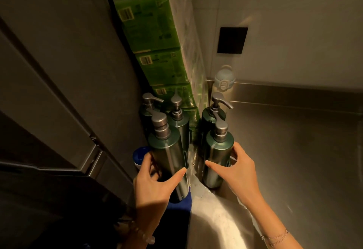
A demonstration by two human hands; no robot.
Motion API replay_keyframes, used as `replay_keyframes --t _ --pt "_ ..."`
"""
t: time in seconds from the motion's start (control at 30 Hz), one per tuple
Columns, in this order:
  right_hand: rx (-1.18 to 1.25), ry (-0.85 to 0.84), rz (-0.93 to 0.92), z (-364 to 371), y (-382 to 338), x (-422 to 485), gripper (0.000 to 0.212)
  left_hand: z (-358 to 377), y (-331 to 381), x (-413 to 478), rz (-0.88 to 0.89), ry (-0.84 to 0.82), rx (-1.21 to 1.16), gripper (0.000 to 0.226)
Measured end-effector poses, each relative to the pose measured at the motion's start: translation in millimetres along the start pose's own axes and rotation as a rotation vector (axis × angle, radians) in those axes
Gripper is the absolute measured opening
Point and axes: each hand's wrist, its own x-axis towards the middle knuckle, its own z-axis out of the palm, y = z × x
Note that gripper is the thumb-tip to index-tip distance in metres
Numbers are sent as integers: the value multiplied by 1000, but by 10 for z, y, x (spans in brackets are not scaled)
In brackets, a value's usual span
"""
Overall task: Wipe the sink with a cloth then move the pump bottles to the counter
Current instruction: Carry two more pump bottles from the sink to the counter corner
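Several dark green pump bottles with grey metal pumps stand in the corner of a steel counter [294, 150]. My left hand [153, 185] is wrapped around the front left bottle [169, 158], thumb across its front and fingers behind. My right hand [239, 174] grips the front right bottle [218, 150], which stands upright on the steel. Behind them are three more bottles: back left [145, 109], back middle [177, 119] and back right [211, 115]. A blue cloth [187, 197] shows under the left bottle's base.
Tall green wrapped packs [157, 32] fill the corner behind the bottles. A pale blue-lidded container [224, 80] stands against the wall under a black wall panel [231, 40]. A blue-capped white container [138, 156] sits left of my left hand. Dark cabinet doors [59, 91] are at left.
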Motion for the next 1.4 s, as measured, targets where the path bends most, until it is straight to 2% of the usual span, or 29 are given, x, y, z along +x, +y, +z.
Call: replay_keyframes --t 0.57,0.93,1.4 --pt "8 -69 -4 -21 49 29 59 254 -132 140 30 30 53 64" --pt "-56 -66 -38 -45 58 -82 65 360 -255 175 54 38 98 55" --pt "-86 -48 -15 -37 40 -100 67 349 -430 135 76 22 160 62"
